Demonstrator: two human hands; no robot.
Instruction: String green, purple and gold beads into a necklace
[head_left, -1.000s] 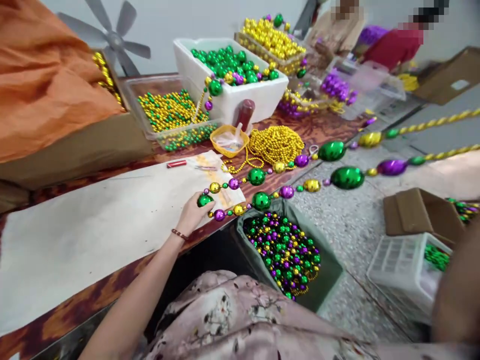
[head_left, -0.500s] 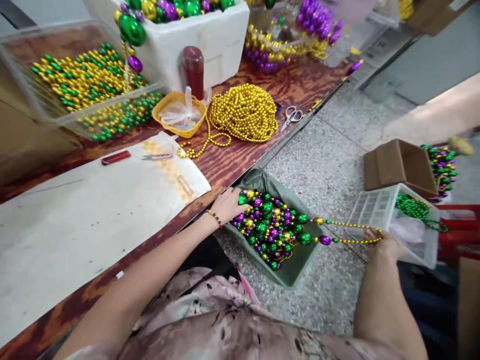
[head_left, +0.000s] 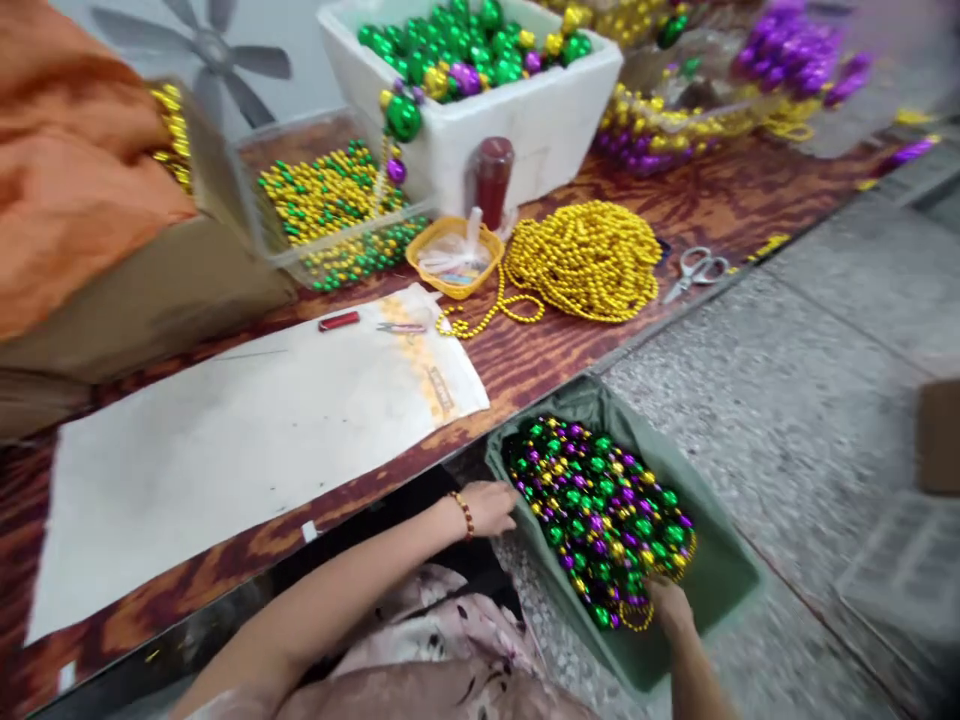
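Bead necklaces (head_left: 600,500) in green, purple and gold lie piled in a green bin (head_left: 727,600) below the table edge. My right hand (head_left: 670,603) reaches into the bin's near end, fingers closed on the gold strand of a bead necklace; the fingertips are partly hidden. My left hand (head_left: 491,508), with a beaded bracelet on the wrist, is at the bin's left rim. Its fingers are loosely bent and appear to hold nothing; whether they touch the rim I cannot tell.
On the table (head_left: 525,365) lie a white cloth (head_left: 225,440), small snips (head_left: 401,327), scissors (head_left: 697,270), a gold bead coil (head_left: 592,260) and a yellow basket (head_left: 456,290). Behind stand a white foam box (head_left: 540,120) and a clear bin (head_left: 270,240) of beads.
My right hand has brought the stretched necklace from the right back into the bin. My left hand has moved off the beads to the rim. The view has turned left.
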